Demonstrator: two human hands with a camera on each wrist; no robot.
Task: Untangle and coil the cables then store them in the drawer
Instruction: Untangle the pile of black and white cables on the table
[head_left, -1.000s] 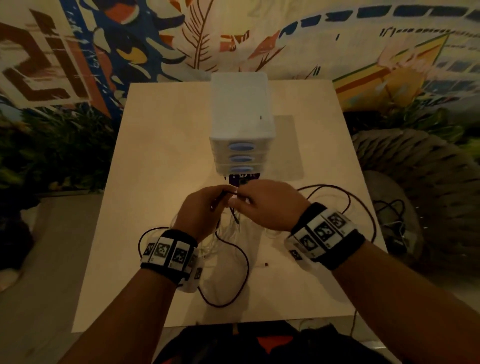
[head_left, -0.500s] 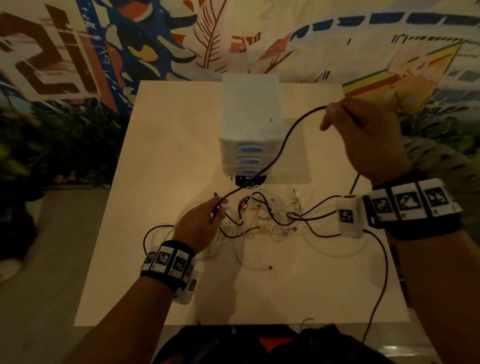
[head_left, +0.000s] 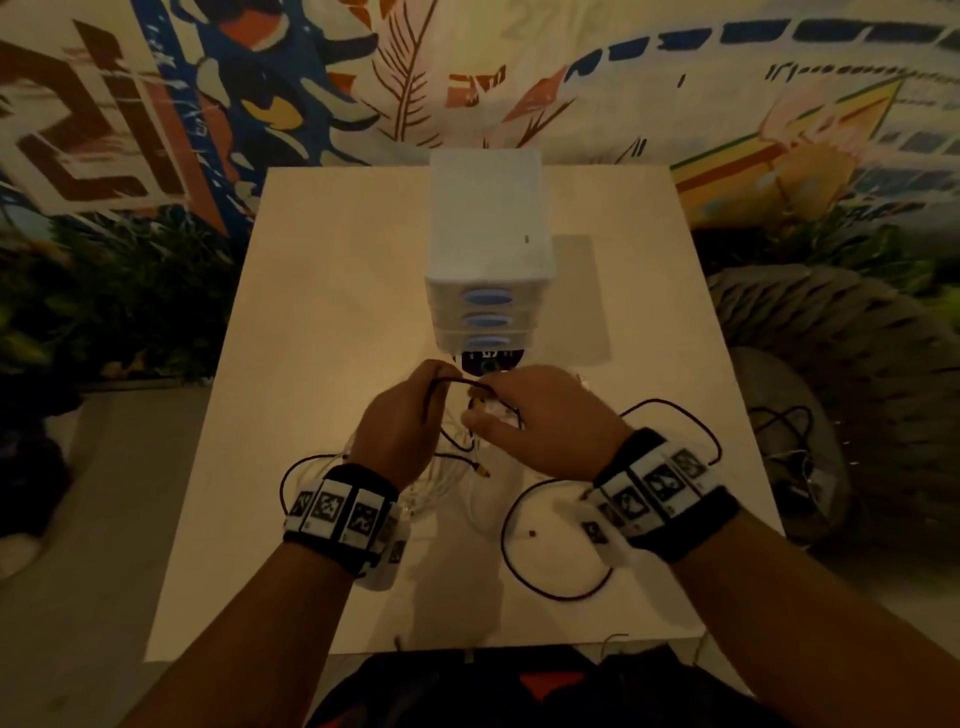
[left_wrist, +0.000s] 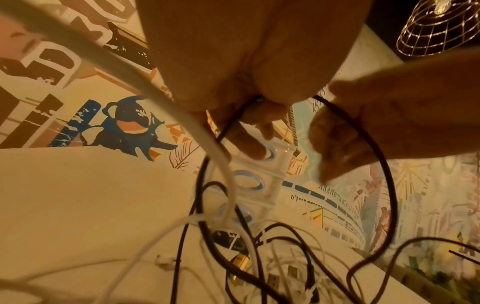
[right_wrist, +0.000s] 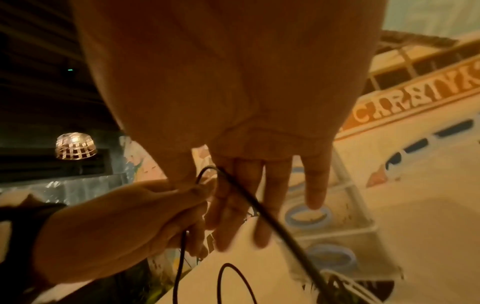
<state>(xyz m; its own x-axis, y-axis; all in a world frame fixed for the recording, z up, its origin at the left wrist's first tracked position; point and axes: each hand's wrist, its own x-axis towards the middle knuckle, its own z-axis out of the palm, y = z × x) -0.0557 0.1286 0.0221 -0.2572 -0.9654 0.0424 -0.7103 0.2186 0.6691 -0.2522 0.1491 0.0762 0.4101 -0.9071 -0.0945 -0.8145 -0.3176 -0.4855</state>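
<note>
A black cable (head_left: 560, 597) runs between my two hands just in front of the white drawer unit (head_left: 488, 249). My left hand (head_left: 441, 387) grips it in curled fingers, seen close in the left wrist view where the black cable (left_wrist: 228, 127) leaves my left hand (left_wrist: 249, 115). My right hand (head_left: 483, 397) pinches the same cable beside the left; in the right wrist view the black cable (right_wrist: 272, 218) passes thumb and forefinger of my right hand (right_wrist: 215, 181), other fingers straight. A tangle of white and black cables (left_wrist: 272, 263) lies on the table under both hands.
The pale table (head_left: 322, 332) carries the three-drawer unit, drawers shut, blue handles (head_left: 489, 298) facing me. A small dark device (head_left: 488, 364) lies at its foot. A woven pouf (head_left: 841, 374) with more cables stands right of the table. A mural wall is behind.
Half a second ago my right hand held the black cable high at the far right; it has come back down to meet the left hand. A black loop now lies at the near right.
</note>
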